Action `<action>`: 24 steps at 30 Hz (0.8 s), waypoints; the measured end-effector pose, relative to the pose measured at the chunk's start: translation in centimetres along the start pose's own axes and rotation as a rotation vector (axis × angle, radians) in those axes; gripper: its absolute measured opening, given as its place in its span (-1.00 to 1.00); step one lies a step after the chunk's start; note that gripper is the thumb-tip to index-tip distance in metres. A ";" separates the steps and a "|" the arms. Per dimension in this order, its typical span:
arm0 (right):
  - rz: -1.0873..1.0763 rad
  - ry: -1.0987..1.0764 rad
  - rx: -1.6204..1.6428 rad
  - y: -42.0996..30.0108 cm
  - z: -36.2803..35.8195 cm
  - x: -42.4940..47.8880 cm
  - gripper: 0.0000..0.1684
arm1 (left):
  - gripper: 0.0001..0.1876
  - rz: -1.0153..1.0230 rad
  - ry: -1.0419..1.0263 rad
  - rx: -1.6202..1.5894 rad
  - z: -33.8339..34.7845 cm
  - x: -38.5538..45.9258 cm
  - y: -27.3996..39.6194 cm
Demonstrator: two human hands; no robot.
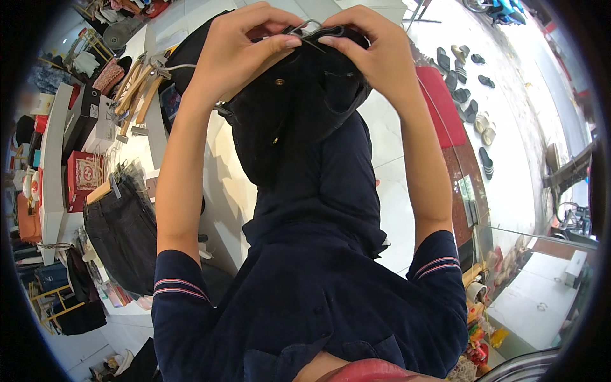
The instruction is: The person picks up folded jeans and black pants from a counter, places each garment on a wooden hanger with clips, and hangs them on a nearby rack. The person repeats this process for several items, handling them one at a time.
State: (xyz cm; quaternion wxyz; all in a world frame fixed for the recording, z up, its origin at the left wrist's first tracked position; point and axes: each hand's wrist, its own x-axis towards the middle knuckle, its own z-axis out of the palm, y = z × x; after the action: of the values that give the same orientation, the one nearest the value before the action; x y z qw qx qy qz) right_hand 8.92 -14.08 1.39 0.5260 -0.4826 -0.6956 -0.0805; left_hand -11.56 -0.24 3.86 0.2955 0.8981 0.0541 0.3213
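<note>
A black denim garment (296, 105) with a metal button hangs in front of my legs, its upper edge between my two hands. My left hand (253, 43) pinches a bent metal wire piece (310, 27), which looks like part of a hanger, at the garment's top. My right hand (365, 45) grips the folded black edge beside that wire, thumb towards me. The wire's thin end lies over the cloth between my thumbs. Behind my fingers, part of the wire is hidden.
To the left are wooden clip hangers (138, 90), a red box (84, 179) on a shelf, and hanging dark trousers (121, 229). On the right lie a red mat (441, 107) and several sandals (461, 95). A glass-topped white cabinet (534, 291) stands at the lower right.
</note>
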 end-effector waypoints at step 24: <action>0.428 -0.431 0.006 4.2 -0.6 -1.5 -0.50 | -0.44 -0.163 0.550 0.461 9.3 -17.3 -7.7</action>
State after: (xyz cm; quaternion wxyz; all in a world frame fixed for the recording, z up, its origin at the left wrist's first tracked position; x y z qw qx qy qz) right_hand 12.46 -13.19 -1.20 0.3727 -0.6227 -0.6739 0.1382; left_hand -18.84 -3.49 -15.74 0.0844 0.8139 0.2740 0.5053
